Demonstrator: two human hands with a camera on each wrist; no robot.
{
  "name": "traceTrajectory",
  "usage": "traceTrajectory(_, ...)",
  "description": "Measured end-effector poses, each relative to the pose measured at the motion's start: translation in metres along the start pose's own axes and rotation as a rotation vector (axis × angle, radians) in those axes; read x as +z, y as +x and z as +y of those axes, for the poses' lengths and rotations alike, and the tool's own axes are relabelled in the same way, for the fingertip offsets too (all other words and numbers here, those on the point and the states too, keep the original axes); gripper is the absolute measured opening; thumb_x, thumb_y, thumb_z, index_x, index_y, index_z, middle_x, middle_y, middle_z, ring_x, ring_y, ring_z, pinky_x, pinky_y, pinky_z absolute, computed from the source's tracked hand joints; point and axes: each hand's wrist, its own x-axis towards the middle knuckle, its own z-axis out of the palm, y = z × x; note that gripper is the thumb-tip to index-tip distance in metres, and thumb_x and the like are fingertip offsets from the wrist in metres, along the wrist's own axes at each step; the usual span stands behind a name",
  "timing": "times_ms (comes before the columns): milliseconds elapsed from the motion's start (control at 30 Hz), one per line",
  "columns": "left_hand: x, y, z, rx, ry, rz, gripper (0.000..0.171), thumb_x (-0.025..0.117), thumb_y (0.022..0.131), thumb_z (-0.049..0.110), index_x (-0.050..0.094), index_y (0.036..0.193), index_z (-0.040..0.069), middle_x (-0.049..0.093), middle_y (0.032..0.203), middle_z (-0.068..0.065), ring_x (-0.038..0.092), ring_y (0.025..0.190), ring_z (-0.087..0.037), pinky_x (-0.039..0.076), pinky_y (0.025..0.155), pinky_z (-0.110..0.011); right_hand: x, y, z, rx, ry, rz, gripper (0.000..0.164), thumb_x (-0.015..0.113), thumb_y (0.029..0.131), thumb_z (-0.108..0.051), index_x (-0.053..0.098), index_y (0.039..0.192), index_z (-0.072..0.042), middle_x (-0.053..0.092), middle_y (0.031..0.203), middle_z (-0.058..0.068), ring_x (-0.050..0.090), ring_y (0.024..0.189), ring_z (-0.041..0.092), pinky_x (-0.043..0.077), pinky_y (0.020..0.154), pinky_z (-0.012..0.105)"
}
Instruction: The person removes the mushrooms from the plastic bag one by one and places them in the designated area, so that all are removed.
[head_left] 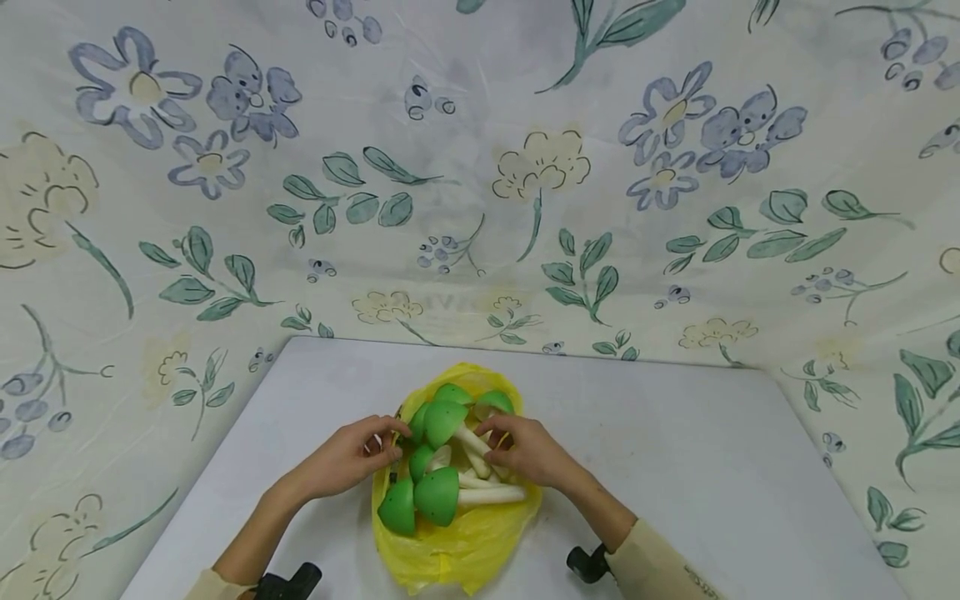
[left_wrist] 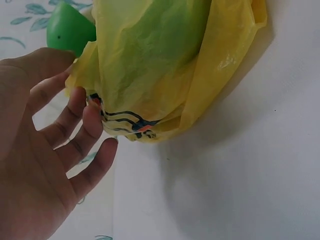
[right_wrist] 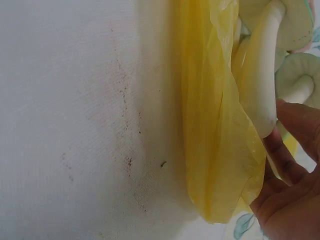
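A yellow plastic bag lies spread on the table with several green-capped toy mushrooms piled on it, their pale stems pointing mostly right. My left hand is at the pile's left side. In the left wrist view its thumb and forefinger pinch the edge of the bag beside a green cap, the other fingers spread along the printed part. From the right, my right hand holds the end of a mushroom stem between thumb and fingers, beside the bag's raised side.
Under the bag is a white table, its far edge against a floral-patterned cloth that also hangs at both sides. Black wrist devices are by both forearms. Small dark specks mark the tabletop near the right hand.
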Motion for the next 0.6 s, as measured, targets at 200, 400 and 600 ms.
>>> traceTrajectory(200,0.0008,-0.0001,-0.0002,-0.014,-0.004,-0.007,0.024,0.064,0.099,0.018,0.063,0.122,0.01,0.057,0.091,0.001,0.055,0.075,-0.015,0.049,0.065,-0.026,-0.0001,-0.001,0.0003,0.001,-0.005,0.006,0.027,0.073,0.092,-0.01,0.068,0.118,-0.015,0.063,0.093,-0.002,0.062,0.085,0.014,0.052,0.075,0.027)
traceTrajectory(400,0.0015,-0.0015,-0.0016,-0.012,0.004,-0.01,0.021,0.059,0.1,0.01,0.066,0.12,0.012,0.06,0.098,-0.002,0.055,0.082,-0.015,0.05,0.07,-0.027,0.0004,-0.0025,0.0018,0.006,-0.01,0.01,0.028,0.073,0.093,-0.012,0.068,0.12,-0.017,0.063,0.093,-0.004,0.062,0.086,0.014,0.052,0.074,0.026)
traceTrajectory(600,0.0017,-0.002,-0.003,-0.014,0.013,-0.007,0.022,0.058,0.1,0.01,0.067,0.12,0.012,0.063,0.107,-0.005,0.054,0.086,-0.015,0.05,0.073,-0.027,0.0002,-0.0048,0.0025,-0.004,0.002,0.01,0.028,0.072,0.093,-0.013,0.067,0.12,-0.017,0.062,0.094,-0.004,0.062,0.087,0.016,0.053,0.075,0.027)
